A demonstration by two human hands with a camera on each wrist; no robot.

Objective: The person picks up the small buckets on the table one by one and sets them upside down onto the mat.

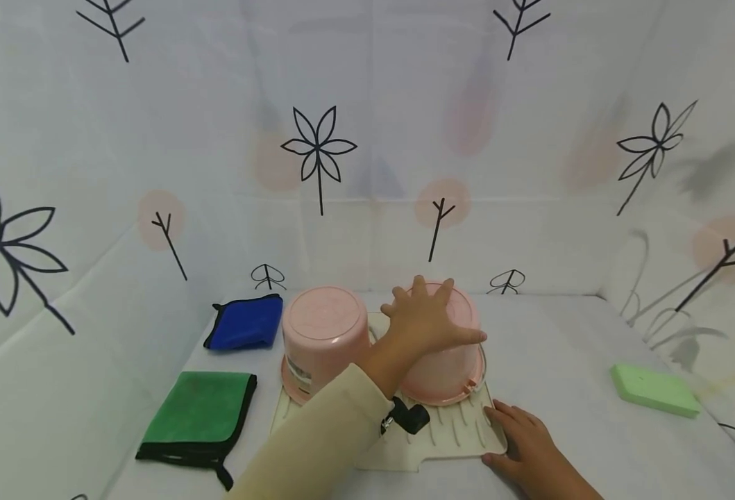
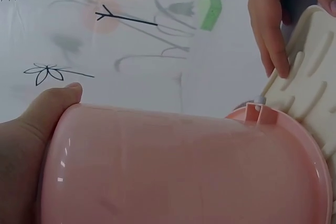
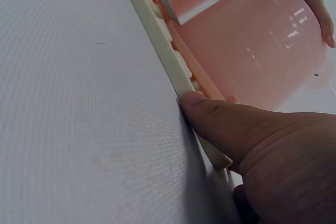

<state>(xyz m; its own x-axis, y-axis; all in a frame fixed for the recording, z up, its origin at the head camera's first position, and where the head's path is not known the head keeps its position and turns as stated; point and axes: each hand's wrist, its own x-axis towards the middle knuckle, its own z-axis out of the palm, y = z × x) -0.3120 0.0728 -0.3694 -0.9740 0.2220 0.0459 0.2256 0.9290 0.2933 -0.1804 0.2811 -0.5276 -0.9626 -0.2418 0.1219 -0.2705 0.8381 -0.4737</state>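
Two pink buckets, one on the left (image 1: pixel 326 316) and one on the right (image 1: pixel 443 378), stand upside down side by side on a cream ribbed draining tray (image 1: pixel 451 434). My left hand (image 1: pixel 422 323) lies over the base of the right bucket with its fingers spread, and its thumb reaches past the base's edge. At the tray's front right corner, my right hand (image 1: pixel 526 448) holds the edge between thumb and fingers. The right wrist view shows the thumb (image 3: pixel 226 124) against the tray's edge. Its fingers (image 2: pixel 270 40) touch the tray's side in the left wrist view.
A folded blue cloth (image 1: pixel 245 323) with black trim lies left of the buckets. Nearer on that side is a green cloth (image 1: pixel 201 410). A light green sponge-like block (image 1: pixel 654 390) lies at the right of the white table. Patterned white sheets stand behind and at the sides.
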